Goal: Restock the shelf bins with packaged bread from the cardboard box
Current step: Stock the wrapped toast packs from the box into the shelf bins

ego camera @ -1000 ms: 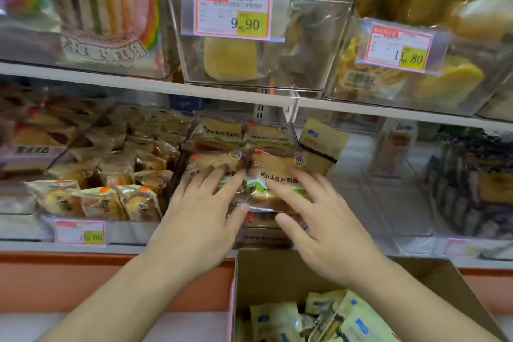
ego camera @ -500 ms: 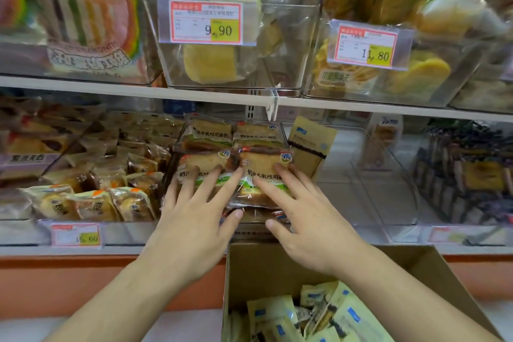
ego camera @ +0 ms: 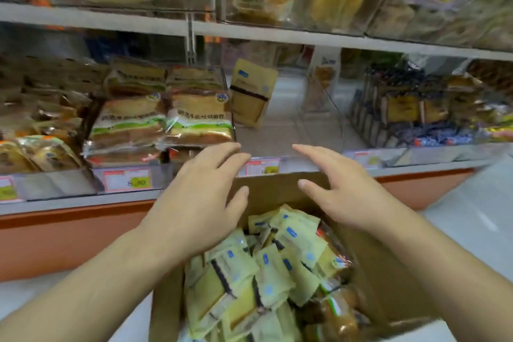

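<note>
Head view: left hand (ego camera: 198, 197) and right hand (ego camera: 340, 189), grips released, above one cardboard box (ego camera: 388, 272).

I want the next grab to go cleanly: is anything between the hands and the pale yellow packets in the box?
Nothing visible. The left hand and right hand hover empty above the open cardboard box, and the pale yellow packets lie uncovered below.

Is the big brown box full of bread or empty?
Nearly full. The cardboard box holds a heap of yellow bread packets piled toward its top.
</note>
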